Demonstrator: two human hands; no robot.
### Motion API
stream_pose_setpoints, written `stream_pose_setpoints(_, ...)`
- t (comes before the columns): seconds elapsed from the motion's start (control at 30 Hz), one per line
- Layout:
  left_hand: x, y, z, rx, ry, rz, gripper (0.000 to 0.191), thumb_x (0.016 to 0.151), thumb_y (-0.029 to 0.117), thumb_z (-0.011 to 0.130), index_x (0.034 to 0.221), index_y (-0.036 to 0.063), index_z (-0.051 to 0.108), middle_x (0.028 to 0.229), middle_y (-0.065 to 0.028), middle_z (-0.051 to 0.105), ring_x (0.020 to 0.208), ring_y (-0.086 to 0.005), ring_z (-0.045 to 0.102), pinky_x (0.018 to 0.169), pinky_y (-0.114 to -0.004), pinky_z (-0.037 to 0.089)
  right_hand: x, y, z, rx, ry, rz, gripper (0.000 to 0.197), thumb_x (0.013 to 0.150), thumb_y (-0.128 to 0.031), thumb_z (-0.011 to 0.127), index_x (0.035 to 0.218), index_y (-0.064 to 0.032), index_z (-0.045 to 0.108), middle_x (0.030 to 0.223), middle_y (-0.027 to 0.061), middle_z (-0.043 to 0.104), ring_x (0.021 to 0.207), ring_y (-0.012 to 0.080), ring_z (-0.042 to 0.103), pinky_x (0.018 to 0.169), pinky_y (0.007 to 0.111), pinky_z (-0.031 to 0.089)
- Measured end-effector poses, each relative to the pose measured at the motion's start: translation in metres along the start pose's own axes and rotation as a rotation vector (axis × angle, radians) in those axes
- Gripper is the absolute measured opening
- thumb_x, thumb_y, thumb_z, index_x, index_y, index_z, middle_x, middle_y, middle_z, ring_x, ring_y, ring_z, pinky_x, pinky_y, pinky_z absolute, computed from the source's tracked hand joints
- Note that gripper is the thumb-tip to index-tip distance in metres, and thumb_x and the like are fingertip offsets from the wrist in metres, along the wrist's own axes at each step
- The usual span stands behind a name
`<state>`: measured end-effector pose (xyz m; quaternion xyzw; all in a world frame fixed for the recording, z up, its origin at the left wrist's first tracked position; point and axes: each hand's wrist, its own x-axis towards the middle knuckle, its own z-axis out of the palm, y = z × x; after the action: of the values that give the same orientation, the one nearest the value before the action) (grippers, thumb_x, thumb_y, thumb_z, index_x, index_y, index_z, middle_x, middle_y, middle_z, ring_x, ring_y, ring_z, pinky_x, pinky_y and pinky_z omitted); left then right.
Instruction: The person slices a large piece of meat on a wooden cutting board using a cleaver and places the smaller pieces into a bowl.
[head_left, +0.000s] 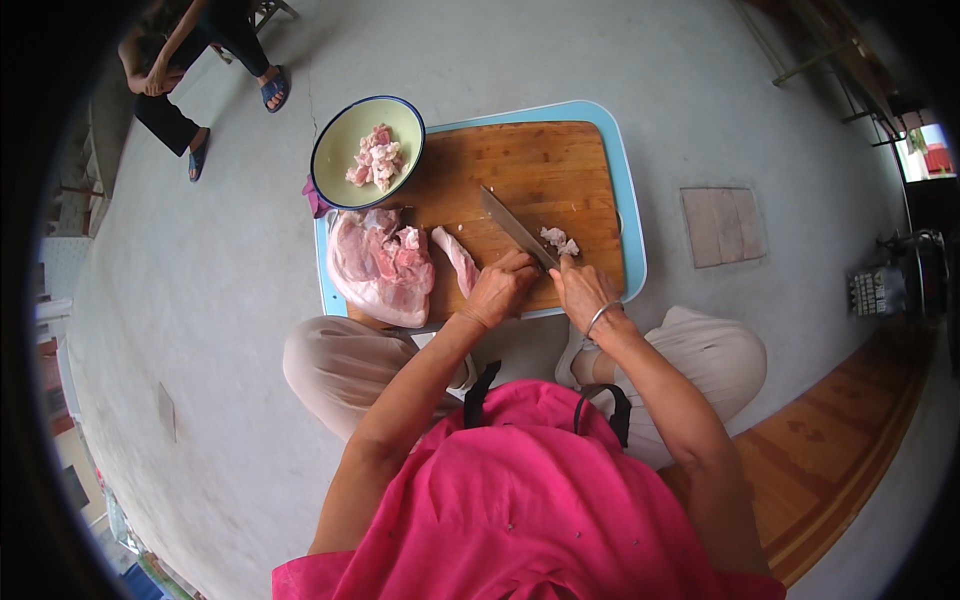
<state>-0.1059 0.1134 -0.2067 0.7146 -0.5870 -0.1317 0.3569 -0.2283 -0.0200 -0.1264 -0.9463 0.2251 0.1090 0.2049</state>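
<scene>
My right hand (585, 292), a metal bangle at its wrist, grips a kitchen knife (517, 225) whose blade slants up and left over the wooden cutting board (525, 161). Close against the blade, my left hand (501, 286) rests low on the board with curled fingers; what lies under them is hidden. A strip of raw meat (456, 256) runs down to the left hand. Small cut pieces of meat (559, 241) lie just right of the blade. On the board's left is a large raw slab of meat with skin (375, 274).
An enamel bowl with a blue rim (330, 154) holds meat chunks (377, 157) at the upper left. The board lies on a light-blue small table or tray (632, 240). A seated person's sandaled foot (274, 88) is at upper left. A floor cover (722, 227) lies right.
</scene>
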Motion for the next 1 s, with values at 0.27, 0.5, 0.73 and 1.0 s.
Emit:
stream_pose_setpoints(0.27,-0.005,0.011,-0.016,0.107,0.06,0.055,0.024,0.074,0.006,0.064,0.097,0.0078,0.068,0.103,-0.0052,0.062,0.099,-0.0261,0.058,0.08,-0.035,0.052,-0.047,0.03,-0.016,0.004,-0.055,0.006,0.03,0.098,-0.028,0.048,0.092,0.0011,0.051,0.068,0.0256,0.062,0.07,0.0442,0.063,0.064,0.052,0.049)
stream_pose_setpoints(0.5,-0.012,0.013,-0.025,0.03,0.063,-0.05,0.03,0.07,0.007,0.069,0.1,0.0047,0.067,0.104,-0.0071,0.062,0.097,-0.0276,0.059,0.081,-0.036,0.052,-0.057,0.021,-0.021,0.006,-0.038,-0.001,0.029,0.097,-0.028,0.048,0.092,0.0002,0.051,0.067,0.0243,0.062,0.068,0.0428,0.063,0.062,0.051,0.05)
stream_pose_setpoints(0.73,-0.015,0.007,-0.012,-0.018,0.071,-0.051,0.025,0.067,0.004,0.068,0.092,0.0034,0.066,0.1,-0.0094,0.06,0.096,-0.029,0.059,0.081,-0.037,0.051,-0.033,0.01,0.011,0.01,-0.051,-0.027,0.029,0.098,-0.026,0.047,0.092,0.0019,0.052,0.068,0.0257,0.062,0.068,0.0436,0.063,0.061,0.051,0.049)
stream_pose_setpoints(1.0,-0.009,0.007,-0.01,-0.033,0.078,-0.05,0.016,0.07,0.003,0.066,0.086,0.003,0.065,0.094,-0.0097,0.06,0.095,-0.0314,0.06,0.079,-0.037,0.051,-0.03,0.008,0.002,0.068,-0.056,0.009,0.03,0.098,-0.027,0.046,0.094,0.0017,0.053,0.074,0.0275,0.063,0.074,0.0458,0.063,0.067,0.053,0.05)
